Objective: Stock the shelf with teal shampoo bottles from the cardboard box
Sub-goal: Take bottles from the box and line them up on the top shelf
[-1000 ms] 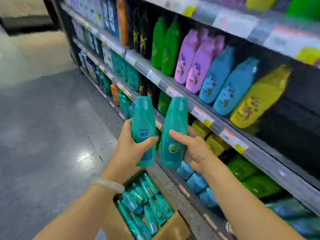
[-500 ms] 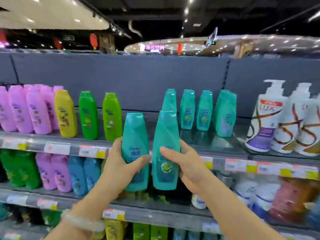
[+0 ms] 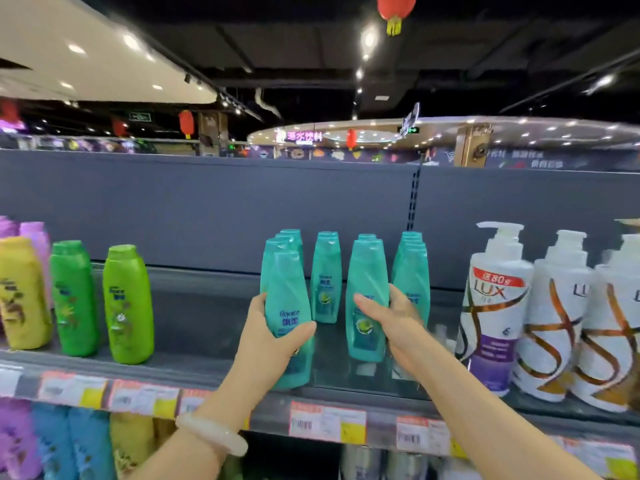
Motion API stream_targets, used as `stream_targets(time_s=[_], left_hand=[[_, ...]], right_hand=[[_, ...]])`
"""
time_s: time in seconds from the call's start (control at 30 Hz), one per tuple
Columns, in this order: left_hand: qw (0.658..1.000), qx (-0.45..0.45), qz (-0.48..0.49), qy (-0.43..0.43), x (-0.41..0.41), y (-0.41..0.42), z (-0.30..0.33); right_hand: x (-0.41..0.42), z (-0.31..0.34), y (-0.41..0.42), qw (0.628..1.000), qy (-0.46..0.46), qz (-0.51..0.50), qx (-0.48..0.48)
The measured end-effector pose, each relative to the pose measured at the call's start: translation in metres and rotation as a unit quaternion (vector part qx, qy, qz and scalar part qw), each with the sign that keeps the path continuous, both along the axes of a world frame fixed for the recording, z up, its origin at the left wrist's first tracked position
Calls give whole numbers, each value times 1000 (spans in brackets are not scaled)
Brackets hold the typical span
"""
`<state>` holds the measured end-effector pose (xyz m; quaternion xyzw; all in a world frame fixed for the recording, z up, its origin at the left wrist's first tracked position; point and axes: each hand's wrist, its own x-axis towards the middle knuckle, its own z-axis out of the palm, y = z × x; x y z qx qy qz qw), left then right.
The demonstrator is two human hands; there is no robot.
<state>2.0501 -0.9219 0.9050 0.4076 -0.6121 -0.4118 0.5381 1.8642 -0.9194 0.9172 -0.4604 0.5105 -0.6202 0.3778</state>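
My left hand (image 3: 268,344) grips a teal shampoo bottle (image 3: 287,296) upright at the front of the top shelf (image 3: 194,327). My right hand (image 3: 394,322) holds a second teal bottle (image 3: 367,282) upright just to the right, over the shelf surface. Behind them stand several teal shampoo bottles (image 3: 325,271) in short rows toward the shelf's back panel. I cannot tell whether the held bottles touch the shelf. The cardboard box is out of view.
Two green bottles (image 3: 128,303) and a yellow one (image 3: 20,292) stand to the left, with a bare shelf gap between them and the teal group. White pump bottles (image 3: 495,306) stand to the right. Price tags (image 3: 327,422) line the shelf edge; more bottles fill the shelf below.
The view swung from the floor box up to the top shelf. Both hands carried their teal bottles up and forward to the shelf, in front of the standing teal rows.
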Motion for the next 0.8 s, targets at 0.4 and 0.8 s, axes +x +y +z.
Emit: stream_targets(time_s=[0.4,0.8], left_hand=[[998,-30,-52,-20,-10,-45,14],[994,-34,-86,-52,-25,-64,3]], right_hand=[[-2,-16,-55,991,71,-93,61],[7,-23,-50,913,310,-188,189]])
